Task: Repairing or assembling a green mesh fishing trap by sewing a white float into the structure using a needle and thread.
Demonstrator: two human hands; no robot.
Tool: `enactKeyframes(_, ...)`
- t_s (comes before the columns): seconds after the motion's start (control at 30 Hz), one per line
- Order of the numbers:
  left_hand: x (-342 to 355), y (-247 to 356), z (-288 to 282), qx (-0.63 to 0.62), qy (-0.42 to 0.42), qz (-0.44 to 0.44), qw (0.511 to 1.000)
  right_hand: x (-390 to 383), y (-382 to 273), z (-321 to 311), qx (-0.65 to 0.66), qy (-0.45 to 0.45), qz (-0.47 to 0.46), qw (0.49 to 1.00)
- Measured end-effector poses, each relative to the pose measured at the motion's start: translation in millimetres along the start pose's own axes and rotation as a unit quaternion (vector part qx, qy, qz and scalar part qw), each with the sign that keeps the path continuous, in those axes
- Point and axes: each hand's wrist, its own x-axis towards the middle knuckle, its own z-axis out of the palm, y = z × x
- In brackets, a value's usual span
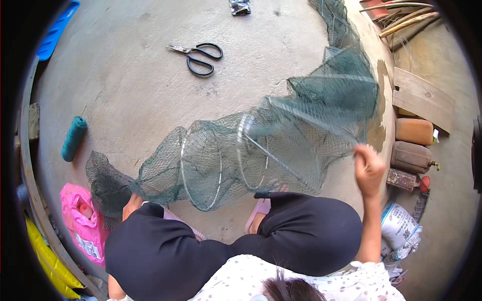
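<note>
A long green mesh net trap (216, 150) with pale hoops stretches across the floor before my knees, then bends away to the far right. My left hand (132, 205) is closed on the bunched mesh near its left end, partly hidden by my knee. Raised at the right of the net, my right hand (370, 169) has its fingers pinched together beside a hoop's end. Motion blur hides what sits between those fingers. The hoops nearest that hand look smeared too.
Black-handled scissors (198, 57) lie beyond the net. A teal twine spool (74, 139) and pink bag (83, 223) sit at left. Along the right are a wooden board (422, 98), plastic jugs (414, 131) and a white sack (399, 226). A blue tray (57, 30) stands far left.
</note>
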Motion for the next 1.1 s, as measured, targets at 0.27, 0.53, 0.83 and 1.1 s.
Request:
enactKeyframes(0.27, 8, -19, 20, -0.023, -0.012, -0.079, 0.997, 271, 36, 41, -0.321, -0.172, -0.147, 0.92)
enactKeyframes(0.53, -36, -86, 31, -0.134, -0.017, -0.083, 0.987, 305, 35, 63, -0.573, -0.45, -0.056, 0.683)
enactKeyframes(0.83, -30, -93, 17, -0.126, 0.044, -0.051, 0.99, 278, 104, 30, -0.143, -0.234, 0.15, 0.95)
enactKeyframes(1.1, 60, 30, -66, -0.123, 0.124, -0.009, 0.985, 248, 184, -77, -0.085, 0.292, 0.101, 0.947)
